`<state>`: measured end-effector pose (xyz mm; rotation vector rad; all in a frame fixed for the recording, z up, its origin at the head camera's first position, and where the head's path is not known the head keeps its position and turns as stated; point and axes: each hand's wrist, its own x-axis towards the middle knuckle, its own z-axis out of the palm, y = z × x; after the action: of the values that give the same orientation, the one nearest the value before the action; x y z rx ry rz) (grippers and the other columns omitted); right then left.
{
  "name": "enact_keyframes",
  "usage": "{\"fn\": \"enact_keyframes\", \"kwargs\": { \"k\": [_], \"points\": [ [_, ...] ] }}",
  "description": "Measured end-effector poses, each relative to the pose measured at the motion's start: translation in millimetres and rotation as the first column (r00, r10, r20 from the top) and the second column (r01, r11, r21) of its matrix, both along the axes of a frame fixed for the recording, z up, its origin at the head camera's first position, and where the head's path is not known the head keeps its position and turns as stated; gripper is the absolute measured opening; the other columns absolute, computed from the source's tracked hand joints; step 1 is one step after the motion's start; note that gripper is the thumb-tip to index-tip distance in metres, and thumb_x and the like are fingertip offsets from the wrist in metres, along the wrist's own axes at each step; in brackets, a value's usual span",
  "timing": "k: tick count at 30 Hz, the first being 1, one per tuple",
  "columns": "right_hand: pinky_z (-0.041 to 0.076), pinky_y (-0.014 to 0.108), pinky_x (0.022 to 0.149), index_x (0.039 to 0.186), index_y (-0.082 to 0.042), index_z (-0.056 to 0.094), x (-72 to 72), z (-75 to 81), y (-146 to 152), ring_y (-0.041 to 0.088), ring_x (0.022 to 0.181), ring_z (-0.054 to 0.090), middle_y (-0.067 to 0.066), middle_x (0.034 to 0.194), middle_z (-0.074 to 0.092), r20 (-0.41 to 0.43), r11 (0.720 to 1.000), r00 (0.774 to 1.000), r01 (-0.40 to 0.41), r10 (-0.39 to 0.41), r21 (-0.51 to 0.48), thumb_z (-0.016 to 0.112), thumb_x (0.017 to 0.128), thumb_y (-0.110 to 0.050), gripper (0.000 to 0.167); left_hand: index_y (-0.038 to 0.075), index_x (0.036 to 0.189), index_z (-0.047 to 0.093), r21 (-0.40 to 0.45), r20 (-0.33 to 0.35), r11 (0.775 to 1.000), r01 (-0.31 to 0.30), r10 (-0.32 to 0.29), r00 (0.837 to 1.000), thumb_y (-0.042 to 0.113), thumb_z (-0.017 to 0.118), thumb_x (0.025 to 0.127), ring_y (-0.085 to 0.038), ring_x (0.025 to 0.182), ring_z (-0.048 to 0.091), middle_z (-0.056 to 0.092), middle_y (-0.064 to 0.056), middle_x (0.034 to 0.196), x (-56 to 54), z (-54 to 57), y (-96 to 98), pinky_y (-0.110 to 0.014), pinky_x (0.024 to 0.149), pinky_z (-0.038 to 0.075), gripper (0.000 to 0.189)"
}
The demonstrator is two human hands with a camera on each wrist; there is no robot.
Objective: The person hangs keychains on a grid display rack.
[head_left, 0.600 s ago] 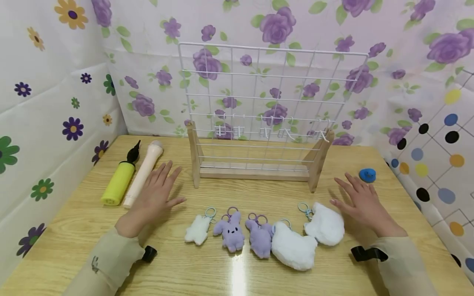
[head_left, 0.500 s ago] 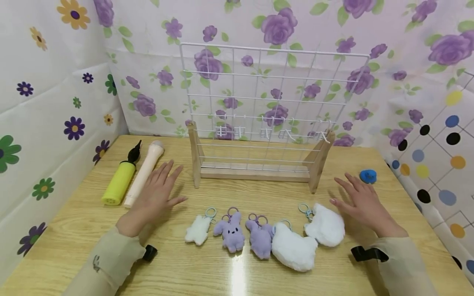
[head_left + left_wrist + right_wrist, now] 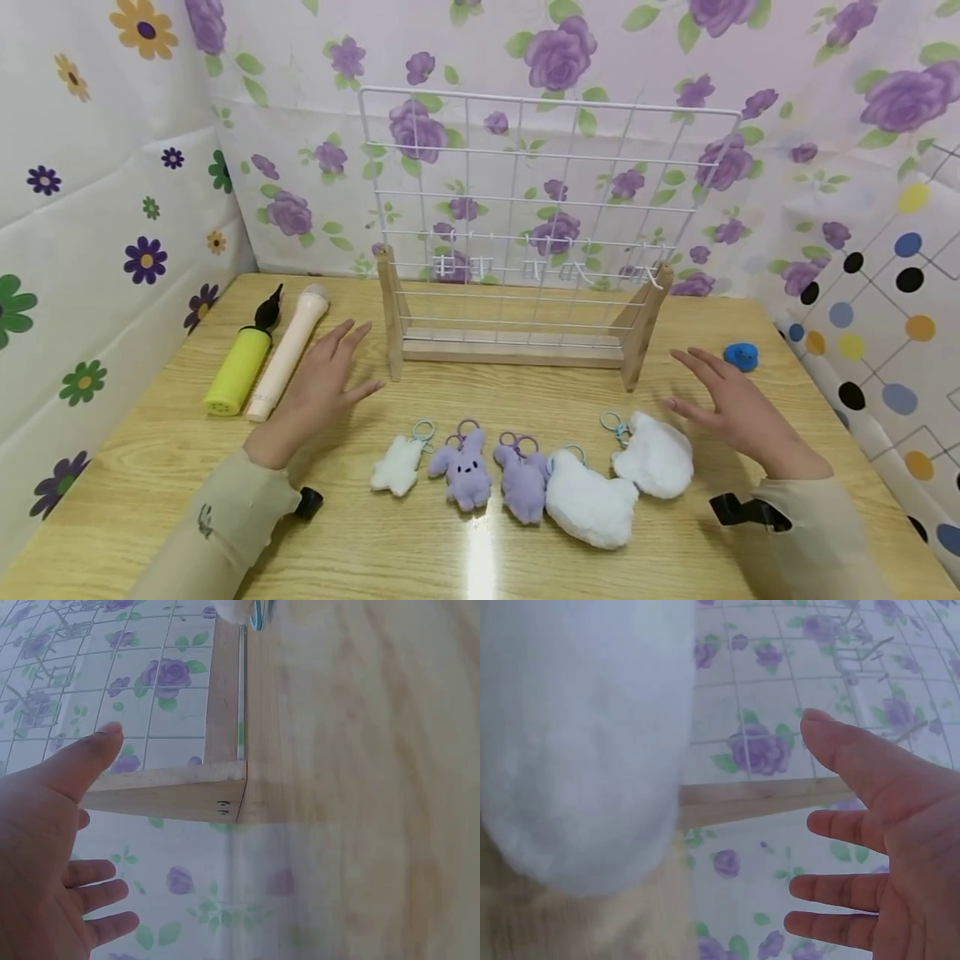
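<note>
- Counting five plush keychains on the table, in a loose row between two hands: three white, two purple.
- Left to right: one small white plush, one purple plush with a face, a second purple plush, then two bigger white ones that look like they're touching.
- Left hand: fingers spread apart, holding nothing, right beside one pale pink microphone. Can't tell if they touch.
- Right hand: fingers apart too, nothing in them, near the right-end white plush.
- One blue toy sits just past that hand, too small to make out properly.
- One yellow pump with a black nozzle, left of the microphone.
- Behind the row, one white wire grid upright in one wooden stand. Several white hooks on it, but white on white, so no clean count from me.
- Only one plush face is showing.
- Left wrist cam: a white plush is cut off up top, can't say which.
- Right wrist cam: a blurry white plush runs off the top and left edges.
</note>
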<state>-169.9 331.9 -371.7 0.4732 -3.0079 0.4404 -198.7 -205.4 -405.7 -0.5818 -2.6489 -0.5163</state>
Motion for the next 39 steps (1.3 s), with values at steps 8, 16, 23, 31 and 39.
{"fn": "enact_keyframes", "kwargs": {
  "k": [8,16,23,31,39],
  "points": [
    [0.034,0.069,0.099,0.15,-0.013,0.032,7.1,12.8,-9.8,0.05,0.132,0.035,0.026,0.148,0.035,0.017,1.0,1.0,-0.012,0.012,-0.018,0.06,0.091,-0.049,0.074,0.0,0.145,0.034,0.193,0.115,0.981,-0.022,-0.001,0.993,0.02,0.075,0.085,-0.045,0.127,0.041,0.04,-0.027,0.141,-9.0,-1.5,10.3,-0.059,0.105,0.038,0.076],
    [0.038,0.066,0.098,0.15,-0.014,0.031,12.6,23.5,-24.1,0.048,0.128,0.042,0.027,0.143,0.043,0.017,0.998,0.999,-0.043,0.043,-0.037,0.062,0.091,-0.045,0.074,0.002,0.146,0.033,0.407,0.23,0.911,-0.063,-0.036,0.973,0.013,0.073,0.085,-0.039,0.117,0.049,0.044,-0.025,0.138,-20.8,-2.9,21.0,-0.052,0.091,0.049,0.074],
    [0.048,0.058,0.091,0.144,-0.008,0.042,11.5,18.0,-33.8,0.042,0.115,0.056,0.023,0.135,0.053,-0.005,0.997,0.997,-0.073,0.073,-0.028,0.065,0.091,-0.038,0.065,0.003,0.144,0.037,0.511,0.285,0.851,-0.124,-0.032,0.958,0.013,0.07,0.088,-0.036,0.111,0.054,0.05,-0.022,0.132,-25.5,-7.6,28.5,-0.048,0.085,0.052,0.065],
    [0.053,0.049,0.083,0.13,-0.003,0.056,7.3,6.0,-41.1,0.033,0.103,0.061,0.017,0.119,0.064,-0.004,0.989,0.991,-0.136,0.136,-0.055,0.069,0.089,-0.026,0.048,0.0,0.141,0.041,0.557,0.311,0.814,-0.165,-0.02,0.95,0.008,0.068,0.089,-0.033,0.106,0.056,0.055,-0.021,0.127,-33.5,-16.6,35.8,-0.039,0.084,0.052,0.059],
    [0.054,0.041,0.078,0.119,-0.002,0.063,1.2,-9.9,-48.7,0.026,0.092,0.064,0.013,0.107,0.068,-0.035,0.978,0.98,-0.196,0.194,-0.076,0.07,0.087,-0.016,0.035,0.001,0.138,0.044,0.583,0.308,0.789,-0.192,0.003,0.951,0.005,0.067,0.089,-0.032,0.102,0.059,0.057,-0.021,0.122,-33.8,-29.0,36.2,-0.012,0.075,0.046,0.055]
  ]
}}
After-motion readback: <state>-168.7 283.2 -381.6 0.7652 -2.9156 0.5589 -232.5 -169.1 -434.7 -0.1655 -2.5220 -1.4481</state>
